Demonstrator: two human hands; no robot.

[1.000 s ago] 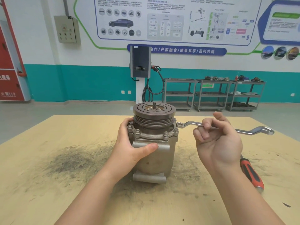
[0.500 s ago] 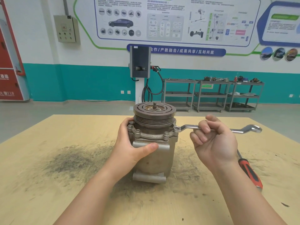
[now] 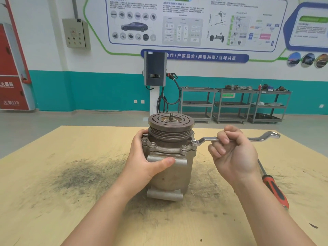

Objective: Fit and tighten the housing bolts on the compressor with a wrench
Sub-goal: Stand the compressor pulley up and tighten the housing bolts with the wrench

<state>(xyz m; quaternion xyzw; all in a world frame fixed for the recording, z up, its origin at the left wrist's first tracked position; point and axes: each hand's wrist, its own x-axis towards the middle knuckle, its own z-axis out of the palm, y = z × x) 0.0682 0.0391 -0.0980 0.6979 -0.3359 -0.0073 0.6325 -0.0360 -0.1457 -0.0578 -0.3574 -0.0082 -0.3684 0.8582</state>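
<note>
From your head camera, the compressor (image 3: 168, 167) stands upright near the middle of the wooden table (image 3: 53, 219), pulley (image 3: 170, 126) on top, sitting in a patch of dark grime; your left hand (image 3: 147, 162) wraps its left side, thumb laid across the front of the housing and fingers curled round the back by the flange, so that hand is clamped on the body. Your right hand (image 3: 232, 155) is closed around the shank of the wrench (image 3: 236, 139), palm turned up toward you, fingers folded over the bar; the wrench lies roughly level, reaching out to the right, its free ring end (image 3: 271, 134) clear of your hand. Its near ring end sits over the bolt (image 3: 194, 142) at the right corner of the flange; whether it is fully seated on the head is hard to judge from this angle. Two more bolt heads show on the front of the flange, one at left (image 3: 153, 144) and one at right (image 3: 184, 147), and another (image 3: 144, 139) by your left fingers. A red-and-black screwdriver (image 3: 273, 187) lies on the table beyond your right forearm, apart from the compressor.
</note>
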